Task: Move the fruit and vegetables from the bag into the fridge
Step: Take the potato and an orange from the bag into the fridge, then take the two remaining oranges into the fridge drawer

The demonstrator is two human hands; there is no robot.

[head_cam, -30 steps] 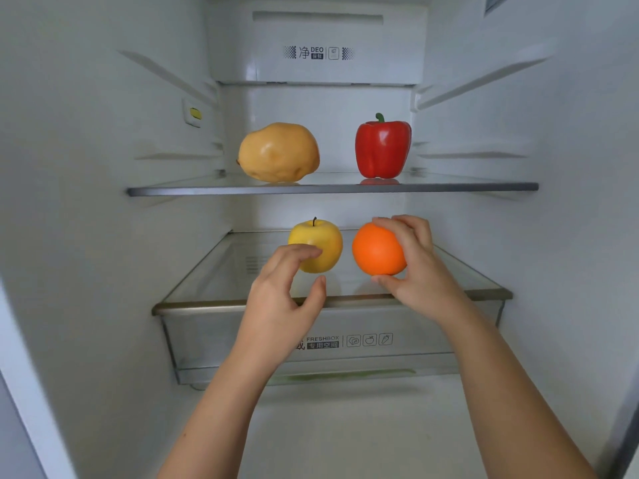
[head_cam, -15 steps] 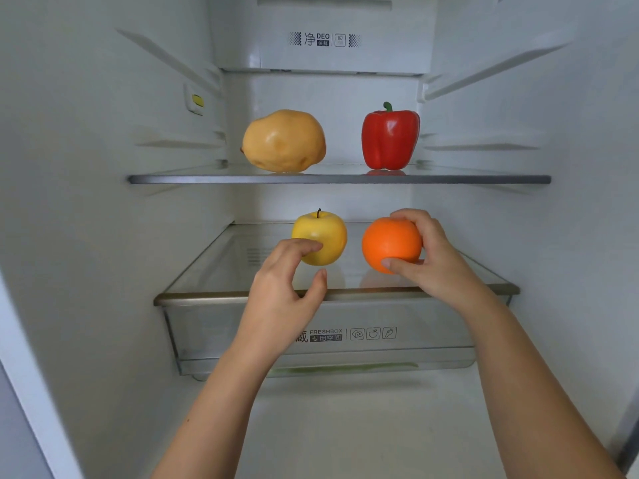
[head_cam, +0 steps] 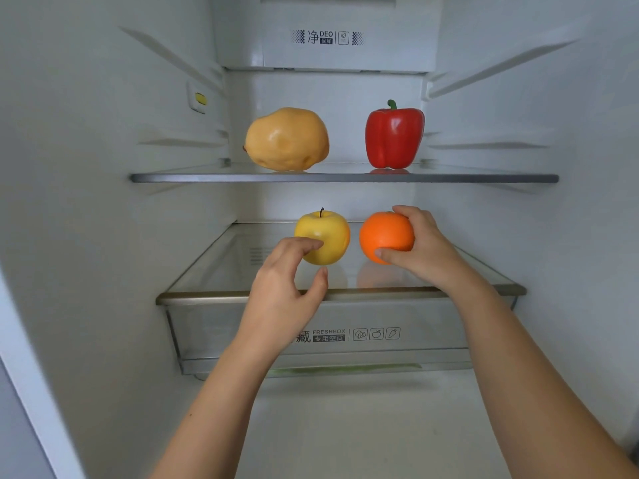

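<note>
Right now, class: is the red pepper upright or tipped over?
Upright. The red pepper stands on its base on the upper glass shelf, green stem pointing up.

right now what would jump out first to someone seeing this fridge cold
Two hands reaching in: the right hand wraps an orange over the lower glass shelf, beside a yellow apple that the left hand just touches. Above, a red bell pepper and a tan potato sit on the upper shelf.

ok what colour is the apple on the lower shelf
Yellow, with a dark stem; the apple shows best in the head view.
</note>
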